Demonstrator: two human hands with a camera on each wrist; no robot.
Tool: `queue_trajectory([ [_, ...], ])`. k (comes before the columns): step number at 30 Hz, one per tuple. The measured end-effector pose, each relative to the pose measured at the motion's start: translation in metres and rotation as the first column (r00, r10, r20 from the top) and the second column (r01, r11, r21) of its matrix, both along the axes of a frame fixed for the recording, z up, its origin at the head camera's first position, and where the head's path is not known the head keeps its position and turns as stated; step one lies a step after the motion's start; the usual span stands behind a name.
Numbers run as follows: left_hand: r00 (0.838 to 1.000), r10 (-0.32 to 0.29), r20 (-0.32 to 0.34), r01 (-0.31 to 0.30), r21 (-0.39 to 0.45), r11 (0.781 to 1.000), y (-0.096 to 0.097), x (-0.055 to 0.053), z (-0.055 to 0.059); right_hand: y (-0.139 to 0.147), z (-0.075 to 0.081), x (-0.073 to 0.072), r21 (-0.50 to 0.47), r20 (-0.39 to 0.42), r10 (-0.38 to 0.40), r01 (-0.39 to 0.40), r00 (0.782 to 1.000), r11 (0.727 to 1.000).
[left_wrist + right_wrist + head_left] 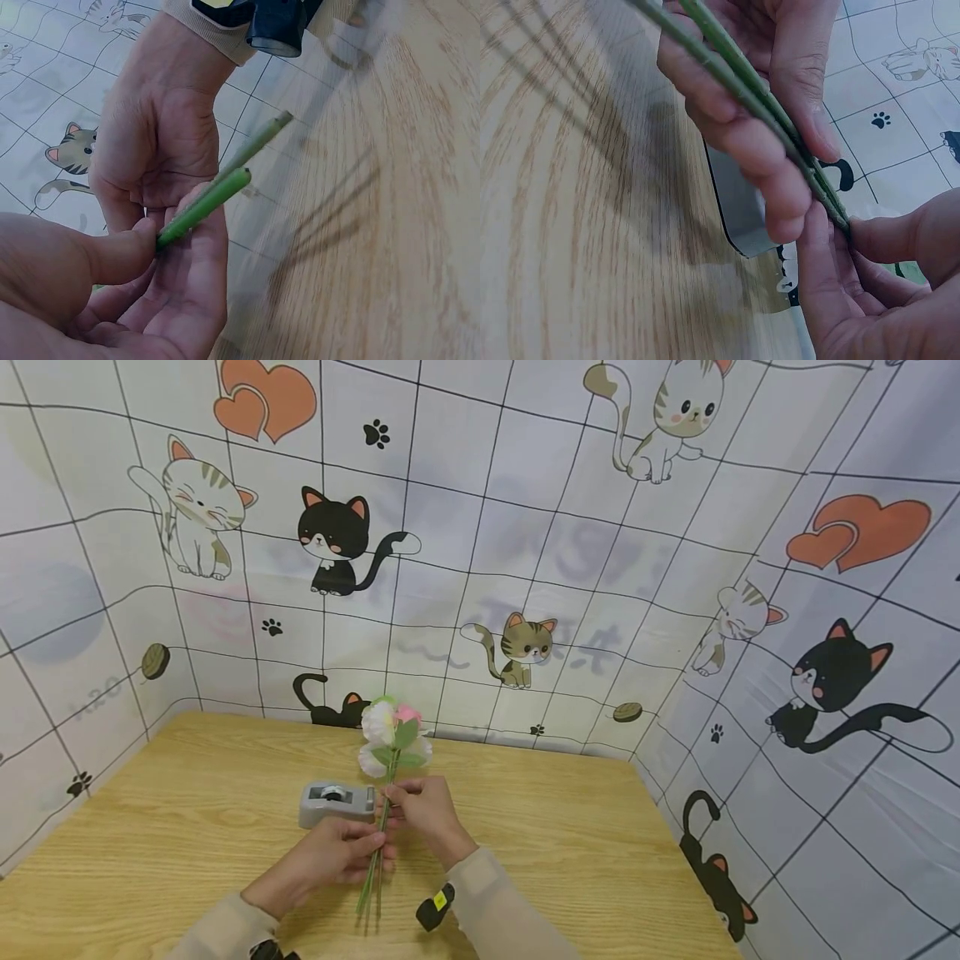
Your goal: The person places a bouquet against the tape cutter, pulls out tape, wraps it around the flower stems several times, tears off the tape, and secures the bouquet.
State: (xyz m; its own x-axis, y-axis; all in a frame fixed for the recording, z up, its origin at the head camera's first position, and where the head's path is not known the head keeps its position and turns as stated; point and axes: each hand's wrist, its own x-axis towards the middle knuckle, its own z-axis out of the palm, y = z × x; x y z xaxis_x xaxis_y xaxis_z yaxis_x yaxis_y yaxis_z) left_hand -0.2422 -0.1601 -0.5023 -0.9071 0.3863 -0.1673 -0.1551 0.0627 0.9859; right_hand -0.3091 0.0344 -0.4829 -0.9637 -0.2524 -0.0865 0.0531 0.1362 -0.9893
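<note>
A small bunch of artificial flowers (378,722), white and pink with green leaves, slants over the table, blooms pointing away. My right hand (429,810) pinches its stems between thumb and fingers just below the leaves. Lower down, my left hand (345,856) holds the same green stems (727,75), its thumb on one side and its fingers on the other. Past the left thumb, the cut stem ends (217,195) stick out in the left wrist view. Beside the hands stands a grey tape dispenser (315,814), partly hidden by the hands in the right wrist view.
The wood-grain table (562,843) stretches out on both sides of the hands. A white cloth (465,527) with a grid and cat prints hangs behind the table and along its sides. Black wrist cameras (435,908) are strapped near both sleeves.
</note>
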Motion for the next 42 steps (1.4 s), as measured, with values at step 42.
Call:
queue_trajectory([
  [42,0.904,0.202,-0.378,-0.345,-0.364,0.865,0.024,0.012,0.011,-0.008,0.007,0.006,0.136,-0.113,-0.044,0.060,0.993,0.989],
])
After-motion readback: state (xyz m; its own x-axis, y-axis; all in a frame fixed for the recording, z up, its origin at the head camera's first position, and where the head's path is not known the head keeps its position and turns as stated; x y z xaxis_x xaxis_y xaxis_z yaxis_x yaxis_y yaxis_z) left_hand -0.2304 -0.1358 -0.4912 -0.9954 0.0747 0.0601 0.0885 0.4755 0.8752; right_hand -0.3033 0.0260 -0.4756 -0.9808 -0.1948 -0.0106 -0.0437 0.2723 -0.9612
